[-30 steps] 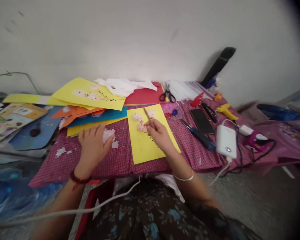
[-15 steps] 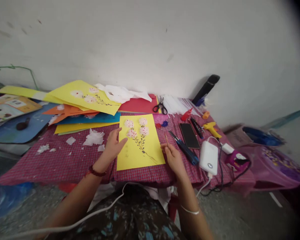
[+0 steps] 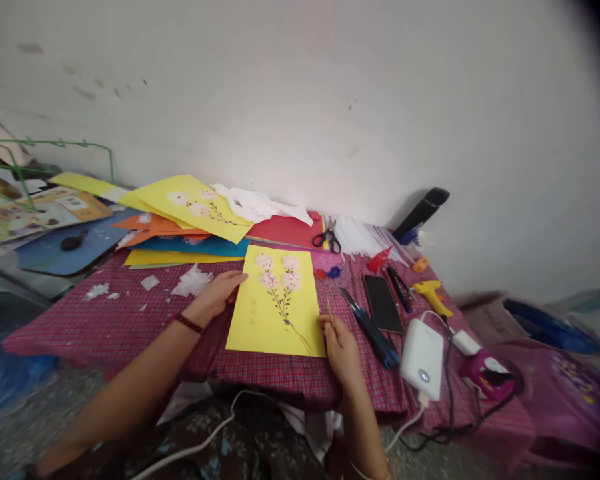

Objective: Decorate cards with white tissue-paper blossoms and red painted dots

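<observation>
A yellow sheet of paper (image 3: 260, 330) with pink-and-white speckled blossoms (image 3: 291, 280) on a painted stem lies in front of me. My left hand (image 3: 220, 293) grips its left edge, thumb on top and fingers beneath. At the right edge, my right hand (image 3: 341, 343) pinches the paper. A thin stick (image 3: 329, 308), perhaps a slim brush, rises from the same right fingers; its lower end is hidden. Torn white paper (image 3: 193, 281) lies left of my left hand. A blue utility knife (image 3: 373, 333), its blade pointing away from me, rests right of my right hand.
Coloured sheets (image 3: 190, 257) and another yellow flower picture (image 3: 185, 189) are piled back left. Black scissors (image 3: 327, 239) lie behind. On the right are a phone (image 3: 383, 303), a white power bank (image 3: 423, 360) with cables, a yellow glue gun (image 3: 434, 295) and a purple tape dispenser (image 3: 487, 375).
My left hand moved from the white paper scraps to the sheet's left edge. My right hand drew back with the stick from the blossoms to the right edge. The view shifted too.
</observation>
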{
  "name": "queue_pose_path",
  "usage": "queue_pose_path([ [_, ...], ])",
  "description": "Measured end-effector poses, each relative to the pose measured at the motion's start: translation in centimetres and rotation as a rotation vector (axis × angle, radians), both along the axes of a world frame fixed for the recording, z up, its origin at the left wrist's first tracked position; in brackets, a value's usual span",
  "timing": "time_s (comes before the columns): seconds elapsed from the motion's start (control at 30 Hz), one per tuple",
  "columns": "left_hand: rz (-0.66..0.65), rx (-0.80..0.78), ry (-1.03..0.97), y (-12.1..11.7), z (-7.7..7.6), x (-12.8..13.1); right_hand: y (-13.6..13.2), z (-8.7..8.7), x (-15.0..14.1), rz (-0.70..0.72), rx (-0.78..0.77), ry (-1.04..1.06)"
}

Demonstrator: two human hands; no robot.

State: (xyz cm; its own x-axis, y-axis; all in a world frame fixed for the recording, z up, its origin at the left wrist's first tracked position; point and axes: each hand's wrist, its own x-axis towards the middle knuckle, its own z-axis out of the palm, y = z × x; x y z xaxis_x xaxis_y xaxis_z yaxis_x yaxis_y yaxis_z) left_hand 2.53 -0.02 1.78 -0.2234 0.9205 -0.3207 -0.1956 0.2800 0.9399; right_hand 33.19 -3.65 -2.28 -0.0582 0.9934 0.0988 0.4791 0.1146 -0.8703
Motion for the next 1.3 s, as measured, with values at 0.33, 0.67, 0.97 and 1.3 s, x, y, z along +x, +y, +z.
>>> queue_pose_path([
  [0.33, 0.022, 0.18, -0.059, -1.5, 0.3, 1.7, -0.3, 0.2, 0.1, -0.156, 0.065, 0.325],
  [0.67, 0.141, 0.376, -0.252, 0.7, 3.2, -1.9, 0.8, -0.8, 0.7, -0.172, 0.126, 0.266],
  [0.97, 0.275, 0.559, -0.08, 4.7, 4.0, -5.1, 2.7, 4.5, 0.9, -0.099, 0.123, 0.409],
  [1.3, 0.326, 0.561, 0.113, 3.5, 3.2, -7.2, 10.0, 8.3, 0.4, 0.007, 0.153, 0.8],
])
